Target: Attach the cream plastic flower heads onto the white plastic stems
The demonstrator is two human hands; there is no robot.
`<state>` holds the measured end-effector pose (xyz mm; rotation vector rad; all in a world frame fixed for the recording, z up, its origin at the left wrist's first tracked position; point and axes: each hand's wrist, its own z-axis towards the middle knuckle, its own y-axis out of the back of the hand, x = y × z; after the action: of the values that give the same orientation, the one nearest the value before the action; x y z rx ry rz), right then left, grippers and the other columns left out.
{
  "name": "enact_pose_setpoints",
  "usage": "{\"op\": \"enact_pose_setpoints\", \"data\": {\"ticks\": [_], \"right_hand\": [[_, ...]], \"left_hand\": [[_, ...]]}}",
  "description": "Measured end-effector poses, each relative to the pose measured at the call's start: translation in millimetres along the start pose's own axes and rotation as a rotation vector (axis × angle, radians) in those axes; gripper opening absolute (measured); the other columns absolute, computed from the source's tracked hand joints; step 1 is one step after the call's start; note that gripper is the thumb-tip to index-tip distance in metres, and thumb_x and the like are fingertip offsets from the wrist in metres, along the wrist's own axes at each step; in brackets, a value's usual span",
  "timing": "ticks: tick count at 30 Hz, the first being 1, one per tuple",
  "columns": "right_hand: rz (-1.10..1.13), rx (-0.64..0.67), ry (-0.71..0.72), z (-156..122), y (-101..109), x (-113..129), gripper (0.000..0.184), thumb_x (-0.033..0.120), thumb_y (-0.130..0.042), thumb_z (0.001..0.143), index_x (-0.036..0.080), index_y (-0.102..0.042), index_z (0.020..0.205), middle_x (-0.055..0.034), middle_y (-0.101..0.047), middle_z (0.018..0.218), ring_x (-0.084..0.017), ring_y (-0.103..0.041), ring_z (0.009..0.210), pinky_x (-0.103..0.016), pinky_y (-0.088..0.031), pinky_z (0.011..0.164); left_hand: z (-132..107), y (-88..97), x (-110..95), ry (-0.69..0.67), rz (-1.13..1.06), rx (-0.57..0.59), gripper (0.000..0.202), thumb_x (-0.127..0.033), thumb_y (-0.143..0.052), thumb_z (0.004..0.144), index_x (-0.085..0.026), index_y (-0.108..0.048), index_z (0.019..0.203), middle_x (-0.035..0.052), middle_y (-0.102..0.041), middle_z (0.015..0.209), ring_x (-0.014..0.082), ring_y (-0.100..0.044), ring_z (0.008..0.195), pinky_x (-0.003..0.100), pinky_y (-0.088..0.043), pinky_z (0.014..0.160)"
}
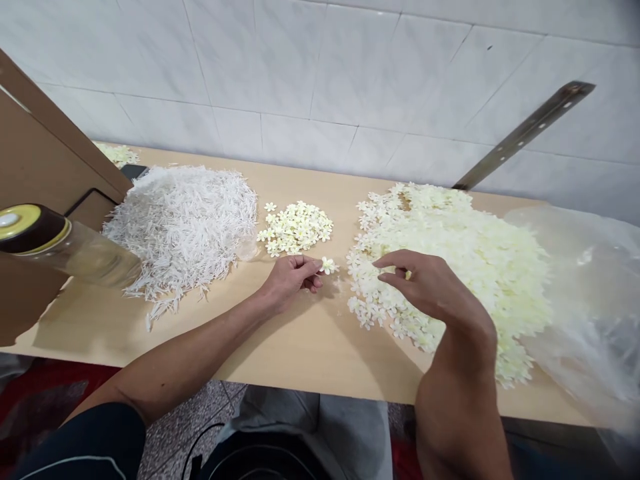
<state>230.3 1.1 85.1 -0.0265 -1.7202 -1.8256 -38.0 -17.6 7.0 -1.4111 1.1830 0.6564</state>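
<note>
My left hand (293, 280) rests on the wooden table (300, 347) and pinches a small cream artificial flower (328, 265) between thumb and fingers. My right hand (425, 287) hovers over the left edge of a large heap of loose cream flower petals (465, 260), fingers curled in a pinch; whether it holds anything I cannot make out. Behind my left hand lies a small pile of assembled flowers (296, 228). A big heap of thin white plastic stems (183, 223) lies to the left.
A clear bottle with a dark and yellow cap (55, 243) juts in at the left before a brown board (35, 153). A clear plastic bag (590, 300) covers the table's right end. A metal bracket (525, 130) crosses the white tiled wall.
</note>
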Motion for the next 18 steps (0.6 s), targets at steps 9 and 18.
{"op": "enact_pose_setpoints", "data": {"ticks": [9,18], "right_hand": [[0.058,-0.176,0.327,16,-59,42,0.021,0.036,-0.065,0.096,0.021,-0.076,0.106,-0.0081,-0.071,0.099,-0.020,-0.068,0.086,-0.033,-0.052,0.076],[0.092,-0.224,0.316,20,-79,39,0.015,0.030,-0.065,0.096,0.021,-0.077,0.093,-0.0054,-0.073,0.090,-0.017,-0.067,0.078,-0.030,-0.050,0.070]], "left_hand": [[-2,-3.0,1,0.003,0.153,-0.009,0.037,-0.046,-0.077,0.081,-0.009,-0.070,0.081,0.0074,-0.067,0.064,0.0114,-0.059,0.055,0.023,-0.045,0.056],[1,2.3,5,0.077,-0.051,0.092,0.039,-0.048,-0.078,0.081,-0.010,-0.069,0.082,0.0069,-0.065,0.065,0.0119,-0.059,0.059,0.024,-0.045,0.058]]}}
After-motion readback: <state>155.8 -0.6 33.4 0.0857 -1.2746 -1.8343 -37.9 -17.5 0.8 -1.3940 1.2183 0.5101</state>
